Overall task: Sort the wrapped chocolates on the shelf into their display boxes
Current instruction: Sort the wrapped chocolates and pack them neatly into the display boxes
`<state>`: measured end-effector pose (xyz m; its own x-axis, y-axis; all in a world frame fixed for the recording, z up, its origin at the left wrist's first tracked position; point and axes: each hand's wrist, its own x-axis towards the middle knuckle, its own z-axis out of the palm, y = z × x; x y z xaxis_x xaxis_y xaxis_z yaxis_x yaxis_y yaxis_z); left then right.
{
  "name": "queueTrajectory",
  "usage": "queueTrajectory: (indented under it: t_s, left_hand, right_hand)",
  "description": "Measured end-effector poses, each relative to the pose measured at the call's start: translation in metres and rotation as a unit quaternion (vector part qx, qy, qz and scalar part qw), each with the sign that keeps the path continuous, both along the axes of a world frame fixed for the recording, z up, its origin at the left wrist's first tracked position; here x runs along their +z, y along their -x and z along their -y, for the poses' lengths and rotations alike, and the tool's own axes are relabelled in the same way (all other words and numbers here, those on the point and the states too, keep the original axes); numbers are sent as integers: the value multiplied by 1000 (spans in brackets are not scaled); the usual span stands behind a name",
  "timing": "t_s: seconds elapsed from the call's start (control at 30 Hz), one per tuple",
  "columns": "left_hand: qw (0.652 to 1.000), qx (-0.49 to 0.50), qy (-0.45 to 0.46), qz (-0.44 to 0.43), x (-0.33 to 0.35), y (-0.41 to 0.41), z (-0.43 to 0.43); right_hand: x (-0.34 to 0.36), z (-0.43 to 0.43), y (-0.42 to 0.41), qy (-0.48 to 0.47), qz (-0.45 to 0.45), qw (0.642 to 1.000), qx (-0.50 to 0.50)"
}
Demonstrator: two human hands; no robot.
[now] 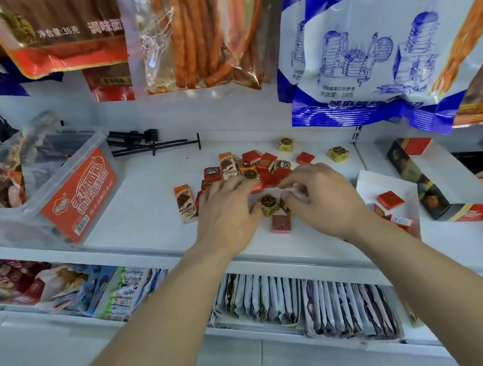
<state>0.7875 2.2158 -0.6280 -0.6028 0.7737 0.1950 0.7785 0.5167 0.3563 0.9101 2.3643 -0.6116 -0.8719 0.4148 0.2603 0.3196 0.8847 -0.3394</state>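
Observation:
A pile of wrapped chocolates [261, 165] lies on the white shelf [152, 204]: red squares, gold cups and orange-and-white bars. My left hand [225, 209] rests palm down over the pile's near left side, fingers on a red piece [256, 187]. My right hand [319, 195] curls over the near right side, fingertips pinching at a small wrapped piece that is mostly hidden. A gold-wrapped chocolate [269, 205] sits between the hands, a reddish square [280, 223] just in front. At the right, an open display box [431, 189] holds red squares [390, 199].
A clear plastic tub [67, 192] with a red label stands at the left. Black hooks [154, 144] lie at the shelf's back. Snack bags [199, 39] hang overhead. Two gold cups [337, 153] lie apart at the back right. A lower shelf holds packets [297, 300].

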Motion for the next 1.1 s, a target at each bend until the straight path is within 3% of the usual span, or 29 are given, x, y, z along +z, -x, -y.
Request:
queueTrajectory:
  t_s: [0.43,0.63,0.77,1.0,1.1]
  left_hand:
    - [999,17,-38,1,1,4,4]
    - [992,25,-95,82,1,5,4]
    - [980,33,-142,134,5,6,3]
    - [957,42,-210,193,3,9,4]
    - [951,51,-220,214,5,12,7]
  right_hand:
    - [-1,-25,45,16,49,999,8]
    - [1,-21,58,57,60,997,-11]
    - [7,-17,60,164,78,983,-16]
    - [11,-7,62,153,125,980,-12]
    - [8,-7,59,151,99,984,-3]
